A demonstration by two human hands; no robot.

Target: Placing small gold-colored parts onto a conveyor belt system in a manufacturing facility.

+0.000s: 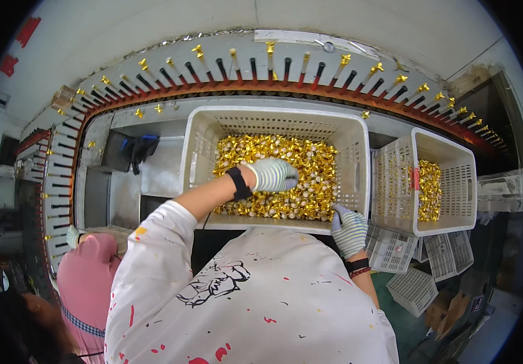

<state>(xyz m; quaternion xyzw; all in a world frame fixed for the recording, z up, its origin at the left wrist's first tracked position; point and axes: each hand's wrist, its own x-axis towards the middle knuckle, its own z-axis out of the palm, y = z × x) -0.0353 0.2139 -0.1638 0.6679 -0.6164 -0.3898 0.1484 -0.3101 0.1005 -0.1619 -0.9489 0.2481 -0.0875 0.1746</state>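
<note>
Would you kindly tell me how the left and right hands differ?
The left hand is over the gold pieces; the right hand is at the crate's near right corner. The right wrist bears a bracelet and black band; the left, only a black band. Both hands wear striped gloves.

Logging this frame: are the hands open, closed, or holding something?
Left hand: curled over gold pieces; whether holding any can't be told.
Right hand: at near right corner of pale crate; grip can't be told.
</note>
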